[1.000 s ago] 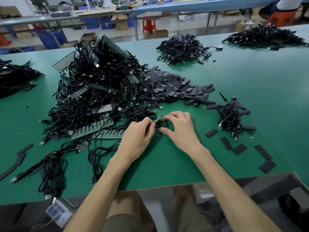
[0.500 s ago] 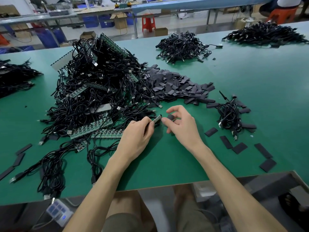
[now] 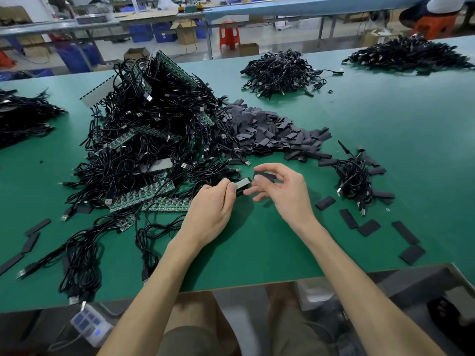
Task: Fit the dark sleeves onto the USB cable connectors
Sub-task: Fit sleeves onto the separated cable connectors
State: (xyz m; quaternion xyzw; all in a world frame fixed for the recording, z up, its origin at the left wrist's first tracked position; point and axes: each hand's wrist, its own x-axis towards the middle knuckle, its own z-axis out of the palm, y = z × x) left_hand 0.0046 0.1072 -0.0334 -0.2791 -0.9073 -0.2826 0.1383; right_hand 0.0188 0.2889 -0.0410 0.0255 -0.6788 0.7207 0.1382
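Head view, the only one available: the left hand (image 3: 210, 209) rests low over the green table (image 3: 385, 129), knuckles up, wrist straight, thumb and forefinger pinching a connector (image 3: 243, 183) by its dark body so that the bare metal end points right, toward the other hand. The right hand (image 3: 285, 194) is raised slightly higher, palm turned inward, thumb and forefinger pinching one dark sleeve (image 3: 264, 177); its remaining fingers hang loosely curled beneath and hold nothing. The sleeve sits just beside and a little above the metal tip; whether the two touch cannot be told. Judged step: sleeve not yet on, mouth being brought to the plug. To do it well, the flat sleeve should be squeezed at its edges so the mouth opens, lowered into line with the plug, and slid straight along it with the left grip firm and behind the metal, leaving the path free. A tilted approach is likely to catch the sleeve on a corner. Supply: a heap of sleeves (image 3: 270, 134) lies beyond the hands, touching the large heap of cables (image 3: 154, 140) at the left; a small bundle of cables (image 3: 354, 178) and loose sleeves (image 3: 349, 218) lie near, to the right.
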